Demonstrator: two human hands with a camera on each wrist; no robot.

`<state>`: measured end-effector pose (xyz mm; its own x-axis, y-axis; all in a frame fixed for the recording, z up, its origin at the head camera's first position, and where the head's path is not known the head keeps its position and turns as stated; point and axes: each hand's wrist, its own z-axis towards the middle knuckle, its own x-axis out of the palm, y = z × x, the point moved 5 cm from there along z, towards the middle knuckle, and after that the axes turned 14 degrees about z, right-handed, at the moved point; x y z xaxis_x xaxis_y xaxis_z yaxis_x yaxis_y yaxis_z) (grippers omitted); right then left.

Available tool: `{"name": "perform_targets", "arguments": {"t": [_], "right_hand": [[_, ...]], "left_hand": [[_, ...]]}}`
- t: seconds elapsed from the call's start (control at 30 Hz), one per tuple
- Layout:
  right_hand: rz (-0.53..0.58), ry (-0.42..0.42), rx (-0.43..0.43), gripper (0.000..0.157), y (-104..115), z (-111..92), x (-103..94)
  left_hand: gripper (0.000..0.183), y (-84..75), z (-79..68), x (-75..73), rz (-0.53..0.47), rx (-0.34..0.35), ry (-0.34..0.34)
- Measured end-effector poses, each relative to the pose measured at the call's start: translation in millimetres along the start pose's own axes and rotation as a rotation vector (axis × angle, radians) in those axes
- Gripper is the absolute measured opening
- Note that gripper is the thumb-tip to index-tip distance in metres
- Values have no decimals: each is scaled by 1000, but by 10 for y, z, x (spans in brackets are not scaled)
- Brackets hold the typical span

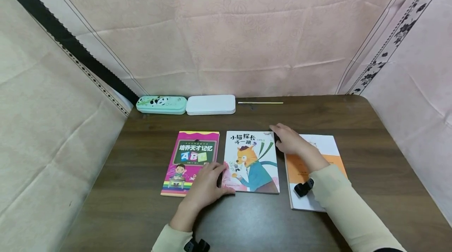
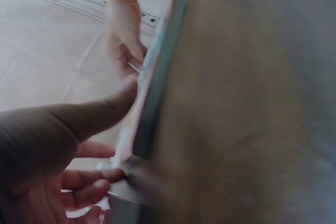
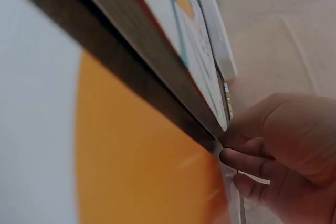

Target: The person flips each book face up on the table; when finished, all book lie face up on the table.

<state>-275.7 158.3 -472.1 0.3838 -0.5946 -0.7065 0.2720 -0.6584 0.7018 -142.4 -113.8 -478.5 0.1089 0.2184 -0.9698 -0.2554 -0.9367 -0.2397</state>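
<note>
Centrally on the brown table [image 1: 247,224], a picture book [image 1: 252,165] was seen lying flat. Its near left corner was touched by the left hand [image 1: 205,187], thumb and fingers spread; its far right corner was met by the right hand [image 1: 290,141], though whether it was pinched could not be told. It was flanked by a pink book [image 1: 190,161] left and an orange-and-white book [image 1: 296,169] right.
</note>
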Motion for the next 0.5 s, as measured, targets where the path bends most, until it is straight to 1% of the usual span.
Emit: {"name": "perform_targets", "arguments": {"t": [0.1,0.2,0.3,0.5], "right_hand": [[38,-21,13,62,-17,-58,-37],[53,-52,4,64,-38,-134,-91],[57,-87,-10,62,-75,-220,-160],[73,-137,-11,65,-152,-379,-319]], "left_hand": [[80,-19,1,-44,-11,-31,12],[78,-74,17,-75,-13,-23,-2],[78,-162,47,-63,-1,29,-4],[78,-392,98,19,35,171,6]]}}
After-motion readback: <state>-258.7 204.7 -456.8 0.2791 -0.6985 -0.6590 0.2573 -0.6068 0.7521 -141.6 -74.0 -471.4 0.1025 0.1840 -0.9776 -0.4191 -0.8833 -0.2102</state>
